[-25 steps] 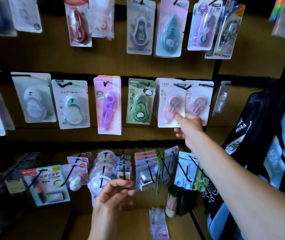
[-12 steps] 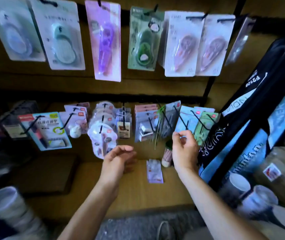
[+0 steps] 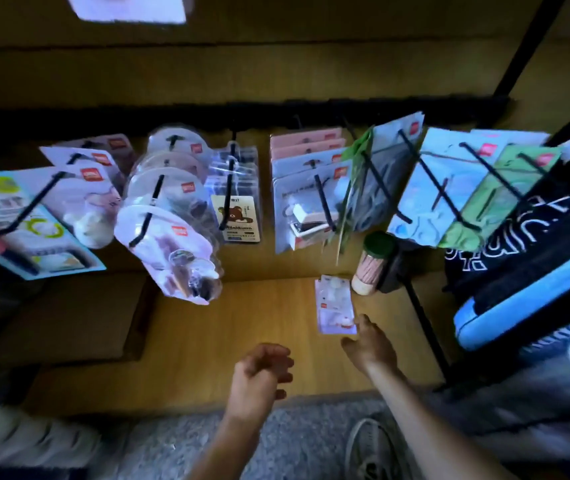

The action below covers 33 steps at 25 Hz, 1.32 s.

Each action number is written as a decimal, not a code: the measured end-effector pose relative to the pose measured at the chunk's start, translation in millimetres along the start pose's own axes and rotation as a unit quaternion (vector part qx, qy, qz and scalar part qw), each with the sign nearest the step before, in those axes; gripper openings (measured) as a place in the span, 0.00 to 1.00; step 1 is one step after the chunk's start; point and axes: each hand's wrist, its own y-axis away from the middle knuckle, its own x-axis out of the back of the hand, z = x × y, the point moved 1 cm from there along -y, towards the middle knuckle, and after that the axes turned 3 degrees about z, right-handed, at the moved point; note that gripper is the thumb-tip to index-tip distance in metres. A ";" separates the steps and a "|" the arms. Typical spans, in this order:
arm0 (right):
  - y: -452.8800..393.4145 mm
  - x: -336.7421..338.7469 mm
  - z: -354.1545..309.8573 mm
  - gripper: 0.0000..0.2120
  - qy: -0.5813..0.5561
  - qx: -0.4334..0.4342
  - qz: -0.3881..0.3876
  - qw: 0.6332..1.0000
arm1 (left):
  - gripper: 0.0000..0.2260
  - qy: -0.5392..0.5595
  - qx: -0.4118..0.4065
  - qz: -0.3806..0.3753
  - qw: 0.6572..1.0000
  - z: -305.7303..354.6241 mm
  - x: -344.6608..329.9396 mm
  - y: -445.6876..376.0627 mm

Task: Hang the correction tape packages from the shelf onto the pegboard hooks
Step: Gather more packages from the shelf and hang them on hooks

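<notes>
A pale lilac correction tape package [image 3: 335, 304] lies flat on the wooden shelf [image 3: 207, 341], near its back right. My right hand [image 3: 368, 342] is just at the package's near right corner, fingers spread, holding nothing; whether it touches the package I cannot tell. My left hand [image 3: 259, 377] hovers over the shelf's front, fingers loosely curled and empty. Above the shelf, a row of black pegboard hooks [image 3: 323, 202] carries several stationery packs. The bottom edge of one higher hung package [image 3: 127, 8] shows at the top.
A green-lidded jar of sticks [image 3: 372, 263] stands right behind the package. A black and blue bag [image 3: 526, 271] hangs at the right beside a black frame post [image 3: 425, 327]. A dark flat box [image 3: 58, 317] lies on the shelf's left. A shoe [image 3: 373, 448] stands on grey floor.
The view has tilted further down from the upper rows to the shelf. My right hand came down from the hooks to the lilac package; my left hand dropped lower.
</notes>
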 end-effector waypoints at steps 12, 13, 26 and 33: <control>-78.4 -104.4 -14.5 0.34 0.074 0.050 0.092 0.992 | 0.07 -0.009 0.116 0.011 0.993 -63.5 27.9 -74.5; -61.2 -107.4 -9.1 0.32 0.057 0.086 0.112 0.988 | 0.08 -0.003 0.109 0.008 0.994 -62.2 23.4 -71.3; 112.9 -67.7 -60.8 0.26 -0.578 0.062 -0.146 0.800 | 0.26 0.174 0.086 -0.052 0.980 -57.7 14.4 -32.8; 179.6 52.2 -64.1 0.30 -0.549 0.099 0.066 0.827 | 0.27 0.262 0.046 -0.278 0.923 12.6 16.6 57.7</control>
